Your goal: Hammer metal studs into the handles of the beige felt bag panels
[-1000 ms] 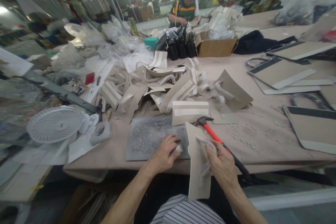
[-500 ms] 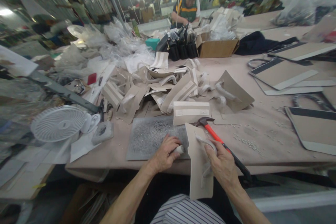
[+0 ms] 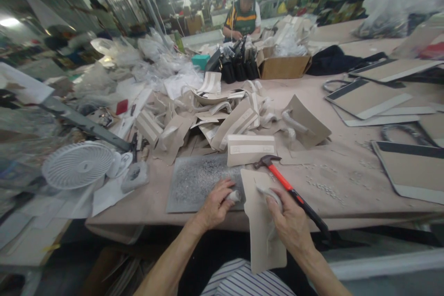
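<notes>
Over the front right part of a speckled grey slab point(image 3: 194, 180), my left hand point(image 3: 217, 202) is closed on a small whitish roll point(image 3: 235, 195). My right hand point(image 3: 291, 219) grips the wrapped handle point(image 3: 270, 193) of a beige panel point(image 3: 256, 231), which hangs past the table's front edge. A claw hammer point(image 3: 282, 178) with a red and black handle lies just right of that panel, its head toward the slab. Behind the slab's right corner rests another beige panel with a pale strip point(image 3: 251, 143).
Beige pieces point(image 3: 232, 122) are heaped behind the slab. A white fan point(image 3: 78, 166) is at the left, flat beige panels point(image 3: 412, 169) at the right. Small bits point(image 3: 322, 187) lie right of the hammer. Farther back are a cardboard box point(image 3: 284, 65) and a seated person point(image 3: 243, 18).
The beige panel in my right hand has shifted slightly down, and its lower end has swung a little right. My left hand keeps hold of the roll. The camera view has moved slightly.
</notes>
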Available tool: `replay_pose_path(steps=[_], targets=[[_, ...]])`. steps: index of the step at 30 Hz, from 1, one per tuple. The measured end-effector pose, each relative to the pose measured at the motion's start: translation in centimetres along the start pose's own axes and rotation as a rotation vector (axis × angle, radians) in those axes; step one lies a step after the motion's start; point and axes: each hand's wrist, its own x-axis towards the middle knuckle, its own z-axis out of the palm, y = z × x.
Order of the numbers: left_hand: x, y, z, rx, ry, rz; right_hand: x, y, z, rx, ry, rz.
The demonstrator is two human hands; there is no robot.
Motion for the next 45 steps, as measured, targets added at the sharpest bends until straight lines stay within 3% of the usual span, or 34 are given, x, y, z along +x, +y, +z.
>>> replay_pose_path(steps=[6,19,26,34,40,45], targets=[[0.6,1.2,-0.3,0.087,-0.127,-0.015,0.6,0.5,-0.1,-0.027,0.078,0.001],[0.7,1.2,0.0,-0.054,-0.029,0.046,0.2,0.4,0.2,-0.006,0.048,0.007],[0.2,0.1,1.4,0.041,-0.002,-0.003,0.1,0.9,-0.1,-0.043,0.071,-0.021],[0.0,0.0,1.1,-0.13,0.176,-0.017,-0.5,0.9,0.0,-0.087,0.056,-0.093],[0.2,1.3,-0.6,-0.43,0.518,-0.344,-1.0,-0.2,2.4,-0.324,0.028,-0.313],[2.0,2.5,-1.8,-0.695,0.528,-0.31,-1.5,-1.9,5.3,-0.483,-0.094,-0.392]])
